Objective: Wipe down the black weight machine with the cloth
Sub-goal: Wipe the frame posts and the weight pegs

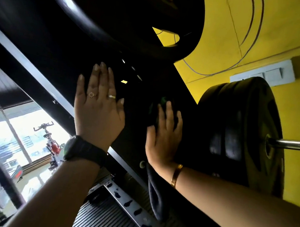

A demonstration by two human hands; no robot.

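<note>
A yellow wall (293, 26) with a white switch plate (272, 73) stands behind the black machine (59, 52), which crosses the view in a slant. The left hand (98, 108), with a watch (84, 150) on the wrist, lies flat on the machine, fingers straight and close together. Beside it the right hand (163, 138) presses the dark cloth (155, 193) against the machine with flat, slightly spread fingers; the cloth's end hangs below the wrist. Just right of this hand, black plates (236, 131) sit on a steel peg (288, 143). Far left, a bike (52, 140) stands near a bright window (23, 127).
</note>
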